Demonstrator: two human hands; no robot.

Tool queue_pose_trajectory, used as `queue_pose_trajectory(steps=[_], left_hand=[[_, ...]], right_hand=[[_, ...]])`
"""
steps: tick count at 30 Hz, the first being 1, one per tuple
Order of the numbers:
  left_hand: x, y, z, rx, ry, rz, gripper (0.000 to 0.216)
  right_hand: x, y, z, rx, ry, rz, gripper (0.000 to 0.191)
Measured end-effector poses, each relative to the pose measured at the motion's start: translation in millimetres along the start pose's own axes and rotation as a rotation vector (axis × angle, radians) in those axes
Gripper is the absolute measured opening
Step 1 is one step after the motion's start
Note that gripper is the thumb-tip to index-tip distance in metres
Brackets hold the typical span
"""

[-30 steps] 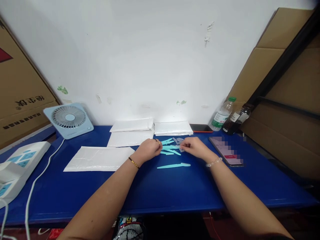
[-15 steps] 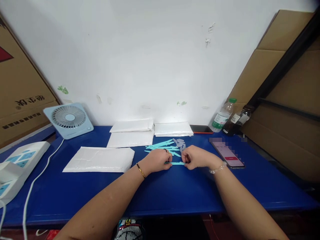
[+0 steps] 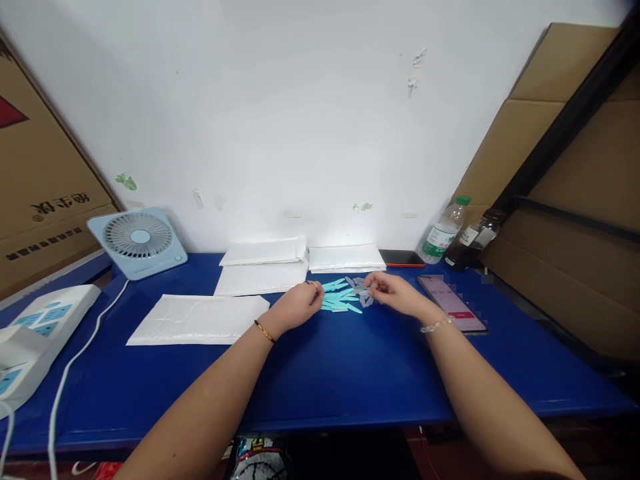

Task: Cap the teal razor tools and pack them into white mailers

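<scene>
Several slim turquoise plastic sticks (image 3: pixel 341 297) lie in a loose pile on the blue table, roughly side by side. My left hand (image 3: pixel 299 305) is at the pile's left end, its fingers closed and covering the ends of some sticks. What it pinches, if anything, is hidden. Small translucent grey-violet pieces (image 3: pixel 364 293), shaped like short sleeves or caps, are heaped against the sticks on the right. Over the right edge of that heap is my right hand (image 3: pixel 393 292), fingers bent and a little apart, with nothing visible between them.
White padded mailers (image 3: pixel 197 320) lie at left, with more mailers (image 3: pixel 263 267) against the wall. A phone (image 3: pixel 457 307) is right of my hand; another phone (image 3: pixel 403 258), a water bottle (image 3: pixel 443 233) and a dark bottle (image 3: pixel 473 241) stand behind. A fan (image 3: pixel 140 239) and power strip (image 3: pixel 47 327) are left.
Both hands held one turquoise stick between them in front of the pile. Now they are apart: the left has moved left and back to the sticks, the right back to the grey pieces.
</scene>
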State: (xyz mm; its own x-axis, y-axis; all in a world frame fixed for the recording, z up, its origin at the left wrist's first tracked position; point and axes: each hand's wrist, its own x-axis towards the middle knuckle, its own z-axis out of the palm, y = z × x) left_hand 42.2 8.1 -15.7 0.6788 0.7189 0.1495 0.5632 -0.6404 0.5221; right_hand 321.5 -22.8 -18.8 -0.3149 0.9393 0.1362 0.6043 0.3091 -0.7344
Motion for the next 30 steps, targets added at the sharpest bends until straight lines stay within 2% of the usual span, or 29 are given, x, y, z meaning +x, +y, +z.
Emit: queue_pose_trajectory(steps=[3,5,9,15,23,30], left_hand=[[0.7,-2.6,1.3,-0.242,-0.007,-0.093,0.016],[1.3,-4.6,3.5,-0.307,0.004,-0.116,0.016],[0.7,-7.8,3.8,-0.308,0.013,-0.118,0.018],[-0.6,-9.1,1.2,-0.313,0.007,-0.088,0.026],[1.8,-8.1,-2.7,-0.298,-0.049,-0.024,0.044],[0.1,-6.1,-6.1,-0.291,-0.114,-0.078,0.048]], right_hand=[[5.1,3.9,6.9,0.076,0.072,-0.025,0.025],[8.0,6.0,13.2,0.148,0.076,-0.004,0.028],[10.6,9.1,19.9,0.258,0.090,0.053,0.034],[8.8,1.1,16.4,0.326,0.146,0.067,0.030],[9.5,-4.7,22.3,0.640,0.133,0.077,0.033],[7.6,-13.1,25.8,0.570,0.235,-0.046,0.028]])
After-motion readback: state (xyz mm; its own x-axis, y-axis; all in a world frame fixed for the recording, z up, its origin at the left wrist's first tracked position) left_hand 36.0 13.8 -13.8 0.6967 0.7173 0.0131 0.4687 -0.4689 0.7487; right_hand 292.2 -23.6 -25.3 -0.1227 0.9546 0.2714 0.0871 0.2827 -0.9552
